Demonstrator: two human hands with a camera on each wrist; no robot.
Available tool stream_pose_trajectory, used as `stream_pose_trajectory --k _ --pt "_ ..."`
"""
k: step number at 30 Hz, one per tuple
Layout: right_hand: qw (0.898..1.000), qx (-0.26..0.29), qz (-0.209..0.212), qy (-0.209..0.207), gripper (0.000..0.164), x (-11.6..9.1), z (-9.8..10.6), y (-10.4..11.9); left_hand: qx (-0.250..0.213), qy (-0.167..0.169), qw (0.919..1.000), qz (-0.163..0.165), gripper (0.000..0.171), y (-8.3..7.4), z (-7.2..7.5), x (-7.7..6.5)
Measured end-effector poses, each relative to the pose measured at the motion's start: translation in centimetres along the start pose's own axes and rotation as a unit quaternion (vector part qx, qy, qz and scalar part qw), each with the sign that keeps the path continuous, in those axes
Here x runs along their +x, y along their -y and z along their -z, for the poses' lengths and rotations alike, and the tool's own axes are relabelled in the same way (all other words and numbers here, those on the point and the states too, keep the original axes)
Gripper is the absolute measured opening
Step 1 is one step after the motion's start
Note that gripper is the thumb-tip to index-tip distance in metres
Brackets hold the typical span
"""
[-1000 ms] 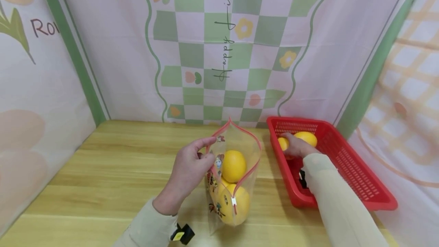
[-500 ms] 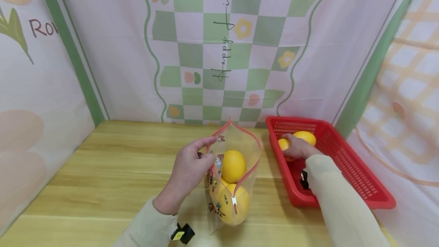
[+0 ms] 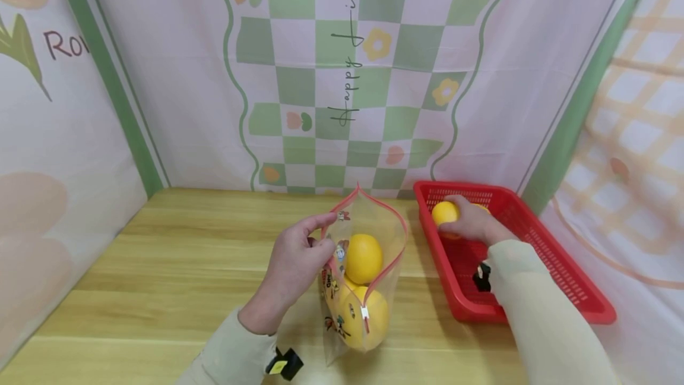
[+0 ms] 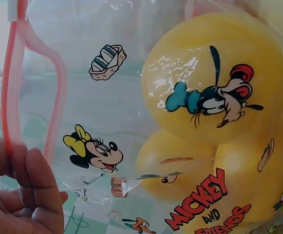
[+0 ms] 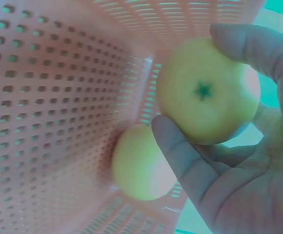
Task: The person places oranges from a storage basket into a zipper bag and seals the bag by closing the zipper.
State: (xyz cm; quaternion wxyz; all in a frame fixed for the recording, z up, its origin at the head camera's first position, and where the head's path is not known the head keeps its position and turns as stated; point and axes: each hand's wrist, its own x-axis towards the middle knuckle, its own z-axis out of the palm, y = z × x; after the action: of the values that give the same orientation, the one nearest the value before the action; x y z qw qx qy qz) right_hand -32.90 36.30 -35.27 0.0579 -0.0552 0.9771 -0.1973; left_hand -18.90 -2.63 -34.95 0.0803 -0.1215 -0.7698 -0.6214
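My left hand [image 3: 296, 260] pinches the pink zip rim of a clear zip bag [image 3: 392, 230], which stands with its mouth spread wide. Several oranges [image 3: 364, 259] lie inside, seen through cartoon prints in the left wrist view. Over at the right, my right hand [image 3: 472, 221] grips another orange [image 5: 207, 92] between thumb and fingers, within the red basket [image 3: 456, 290]. Its green star-shaped stem end faces the right wrist camera. One more orange [image 5: 143, 163] lies lower in the basket, mostly covered by my hand in the head view.
The basket's perforated walls rise around my right hand. A white zip slider [image 3: 365, 314] hangs on the bag's near side. Wooden tabletop [image 3: 187, 266] stretches to the left, and a printed cloth [image 3: 342, 76] hangs behind it.
My right hand has raised the orange a little inside the basket, shifting slightly to the right. The left hand and the bag have stayed in place.
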Motion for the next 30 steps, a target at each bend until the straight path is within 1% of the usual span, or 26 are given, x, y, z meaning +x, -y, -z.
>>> stream_pose_trajectory --k 3,10,20,27,30 --pt "1.000 0.009 0.005 -0.017 0.098 -0.5 0.6 0.4 0.000 -0.001 1.0000 0.000 0.045 0.0 0.0 0.0" --pt "0.999 0.003 0.016 -0.048 0.098 -1.4 1.9 1.7 0.002 -0.001 1.0000 -0.003 0.045 0.0 0.0 -0.1" --pt "0.997 0.010 0.036 -0.070 0.096 -2.8 2.9 3.3 -0.001 0.002 1.0000 -0.004 0.046 0.0 0.0 -0.2" --pt "0.996 0.014 0.032 -0.079 0.095 -3.9 3.5 4.9 0.001 0.002 0.9999 -0.011 0.046 0.0 -0.1 -0.2" --pt "0.996 0.019 0.036 -0.084 0.093 -4.6 3.9 5.7 0.000 0.004 0.9999 -0.013 0.046 0.0 -0.2 -0.2"
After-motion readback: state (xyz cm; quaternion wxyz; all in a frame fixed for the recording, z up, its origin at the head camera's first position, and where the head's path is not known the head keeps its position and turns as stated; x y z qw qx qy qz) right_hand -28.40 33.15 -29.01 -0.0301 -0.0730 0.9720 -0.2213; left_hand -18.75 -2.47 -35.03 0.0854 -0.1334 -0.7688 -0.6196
